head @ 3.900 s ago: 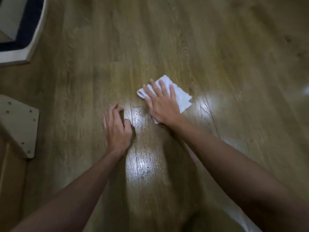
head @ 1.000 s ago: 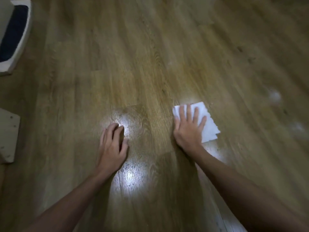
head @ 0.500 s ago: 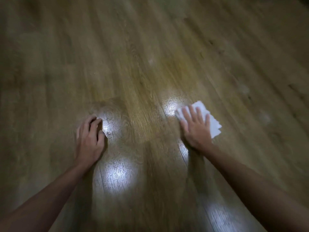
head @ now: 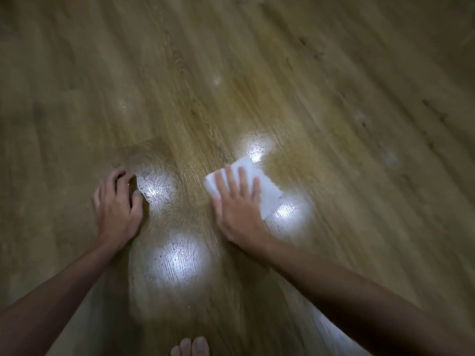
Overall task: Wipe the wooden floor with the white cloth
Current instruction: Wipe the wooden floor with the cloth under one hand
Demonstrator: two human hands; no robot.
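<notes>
My right hand [head: 237, 209] lies flat, fingers spread, pressing a folded white cloth [head: 264, 191] against the wooden floor [head: 334, 98]. Part of the cloth shows beyond my fingers and to their right; the rest is under my palm. My left hand [head: 118, 206] rests on the floor to the left, fingers curled with the tips on the boards, holding nothing. The frame is motion-blurred.
Bright light reflections [head: 180, 260] shine on the glossy boards between and near my hands. My bare toes [head: 191, 346] show at the bottom edge. Pale smudges [head: 389, 155] mark the floor at the right.
The view has swung away from the white furniture and board at the left, which are out of sight now. My right hand with the cloth has slid closer to my left hand.
</notes>
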